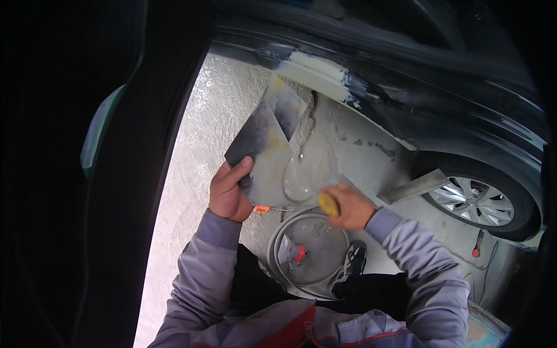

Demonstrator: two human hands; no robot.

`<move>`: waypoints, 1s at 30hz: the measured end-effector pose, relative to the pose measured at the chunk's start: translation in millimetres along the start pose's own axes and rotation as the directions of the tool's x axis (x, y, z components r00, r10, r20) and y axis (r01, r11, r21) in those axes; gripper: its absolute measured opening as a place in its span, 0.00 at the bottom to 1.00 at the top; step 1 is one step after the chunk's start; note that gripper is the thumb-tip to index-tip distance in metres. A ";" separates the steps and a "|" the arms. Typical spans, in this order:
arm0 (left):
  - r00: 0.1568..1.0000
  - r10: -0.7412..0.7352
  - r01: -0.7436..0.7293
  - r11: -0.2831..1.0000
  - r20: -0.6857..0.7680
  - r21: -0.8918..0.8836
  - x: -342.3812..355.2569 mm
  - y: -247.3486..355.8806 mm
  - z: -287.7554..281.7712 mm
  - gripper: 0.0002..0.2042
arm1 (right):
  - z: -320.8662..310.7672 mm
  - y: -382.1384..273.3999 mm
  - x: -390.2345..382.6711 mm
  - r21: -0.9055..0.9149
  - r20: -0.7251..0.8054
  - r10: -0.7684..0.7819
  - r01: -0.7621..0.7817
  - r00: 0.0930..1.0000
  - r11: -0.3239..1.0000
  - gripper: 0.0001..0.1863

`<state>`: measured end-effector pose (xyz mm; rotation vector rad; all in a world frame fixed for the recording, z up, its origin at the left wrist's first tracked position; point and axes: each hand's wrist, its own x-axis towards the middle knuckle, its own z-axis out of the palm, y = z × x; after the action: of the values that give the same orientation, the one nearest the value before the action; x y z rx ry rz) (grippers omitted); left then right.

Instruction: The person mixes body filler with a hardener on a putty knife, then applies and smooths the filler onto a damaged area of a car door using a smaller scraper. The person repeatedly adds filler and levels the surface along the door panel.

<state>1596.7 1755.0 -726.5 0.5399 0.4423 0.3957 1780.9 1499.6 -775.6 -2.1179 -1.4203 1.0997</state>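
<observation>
My left hand (229,188) grips a flat grey putty board (264,145) by its lower left edge, the thumb lying on top. Pale and yellow smears cover the board, and a second flat piece (288,107) overlaps its far end. My right hand (350,207) is closed around a yellow handle (328,204), to the right of the board and apart from it. Motion blurs this hand, and I cannot make out the tool's working end. Beyond both hands runs the dark car's lower side, with a cream-coloured filler patch (316,71) on it.
A round grey container (325,255) stands between my feet, with a red-capped clear bottle (288,250) on it. An orange-handled thing (261,209) shows under my left hand. At right are a car wheel (473,200), a long flat strip (415,187) and a red-ended tool (477,246).
</observation>
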 end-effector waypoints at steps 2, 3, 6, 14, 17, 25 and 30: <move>1.000 -0.008 0.008 1.000 0.015 -0.030 -0.1 4.1 -2.4 0.22 | -49.1 -3.9 19.2 -0.059 -0.222 0.007 -0.021 0.975 0.998 0.36; 1.000 -0.011 0.012 0.999 0.018 -0.039 -1.4 5.6 -3.0 0.22 | -66.9 -7.2 26.7 -0.087 -0.302 0.024 -0.052 0.953 0.995 0.34; 1.000 -0.007 0.006 0.999 -0.018 -0.046 -10.0 7.0 -2.7 0.21 | -101.6 -17.0 45.0 -0.033 -0.442 0.063 -0.087 0.895 0.996 0.31; 0.998 0.042 -0.042 0.999 -0.055 -0.007 -36.4 9.9 0.0 0.23 | -148.6 -31.5 94.2 0.345 -0.483 0.233 -0.061 0.844 0.936 0.17; 0.999 0.038 -0.039 0.999 -0.026 -0.033 -37.9 12.7 -0.8 0.23 | -165.1 -34.1 107.8 0.346 -0.526 0.251 -0.065 0.813 0.936 0.13; 1.000 -0.026 0.025 0.993 -0.007 -0.113 -15.9 -1.4 1.7 0.20 | -192.6 -41.7 75.9 0.110 -0.671 0.211 -0.186 0.711 0.976 0.18; 0.997 -0.057 0.049 0.985 -0.046 -0.168 3.6 -15.8 8.0 0.18 | -209.9 -54.1 55.6 0.184 -0.693 0.313 -0.261 0.650 0.948 0.17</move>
<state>1607.4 1741.1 -730.4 0.3551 0.4664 0.3922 1919.2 1597.8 -629.6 -2.3754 -0.6679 0.2844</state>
